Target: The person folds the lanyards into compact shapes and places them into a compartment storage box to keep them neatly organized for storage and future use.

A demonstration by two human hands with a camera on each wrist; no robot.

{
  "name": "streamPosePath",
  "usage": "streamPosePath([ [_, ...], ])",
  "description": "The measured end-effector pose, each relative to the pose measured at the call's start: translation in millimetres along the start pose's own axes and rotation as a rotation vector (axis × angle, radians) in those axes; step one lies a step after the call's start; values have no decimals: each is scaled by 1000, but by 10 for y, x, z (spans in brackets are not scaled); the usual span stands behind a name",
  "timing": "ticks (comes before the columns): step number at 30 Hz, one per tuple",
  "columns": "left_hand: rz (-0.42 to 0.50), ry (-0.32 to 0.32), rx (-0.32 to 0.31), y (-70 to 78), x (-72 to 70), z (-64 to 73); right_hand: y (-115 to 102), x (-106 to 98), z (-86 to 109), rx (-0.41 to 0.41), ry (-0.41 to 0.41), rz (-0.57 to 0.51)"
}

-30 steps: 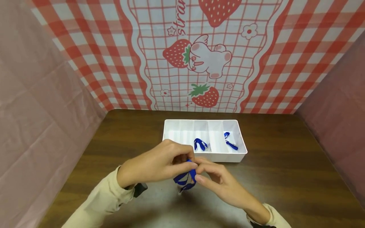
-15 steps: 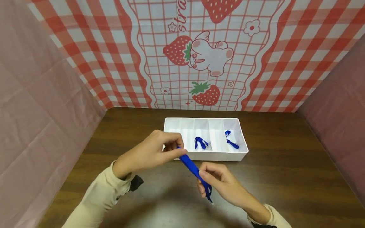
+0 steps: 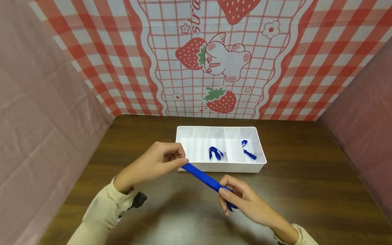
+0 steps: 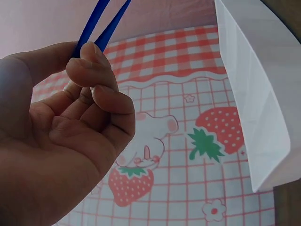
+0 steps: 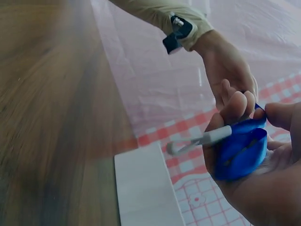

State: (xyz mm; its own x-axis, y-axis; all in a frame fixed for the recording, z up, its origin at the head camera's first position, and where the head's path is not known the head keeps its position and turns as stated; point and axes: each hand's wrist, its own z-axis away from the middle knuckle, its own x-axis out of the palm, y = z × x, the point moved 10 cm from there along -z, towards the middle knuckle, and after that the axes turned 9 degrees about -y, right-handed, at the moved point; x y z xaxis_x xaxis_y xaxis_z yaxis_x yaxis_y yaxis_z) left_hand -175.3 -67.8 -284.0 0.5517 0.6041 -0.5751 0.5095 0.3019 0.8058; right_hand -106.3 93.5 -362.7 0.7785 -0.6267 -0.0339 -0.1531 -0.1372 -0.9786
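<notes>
A blue lanyard (image 3: 202, 176) stretches between my two hands above the table. Thumb and fingers of my left hand (image 3: 154, 165) pinch its upper left end; two bands of the blue strap (image 4: 96, 23) run out of that pinch in the left wrist view. My right hand (image 3: 245, 200) grips the lower end, where the strap lies bunched (image 5: 242, 157) against the fingers. Beside it in the right wrist view, a pale clip (image 5: 216, 135) with a thin hook sticks out past the fingers.
Behind the hands stands a white divided tray (image 3: 220, 167). One folded blue lanyard (image 3: 216, 153) lies in a middle compartment, and more blue strap (image 3: 249, 155) lies in the right-end one. A checked strawberry cloth (image 3: 220, 68) hangs behind the brown table (image 3: 306, 177).
My hands have drawn apart, the left toward the left and the right toward the lower right. The strap, looped and bunched earlier, is now pulled out straight between them.
</notes>
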Motion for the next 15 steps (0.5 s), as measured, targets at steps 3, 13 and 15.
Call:
streamPosePath([
  [3, 27, 19, -21, -85, -26, 56, 34, -28, 45, 1, -12, 40],
  [13, 50, 44, -64, -332, -45, 219, 155, -127, 197, 35, -7, 82],
  [15, 63, 44, -65, -361, -33, 256, 155, -144, 218, 22, 2, 78],
])
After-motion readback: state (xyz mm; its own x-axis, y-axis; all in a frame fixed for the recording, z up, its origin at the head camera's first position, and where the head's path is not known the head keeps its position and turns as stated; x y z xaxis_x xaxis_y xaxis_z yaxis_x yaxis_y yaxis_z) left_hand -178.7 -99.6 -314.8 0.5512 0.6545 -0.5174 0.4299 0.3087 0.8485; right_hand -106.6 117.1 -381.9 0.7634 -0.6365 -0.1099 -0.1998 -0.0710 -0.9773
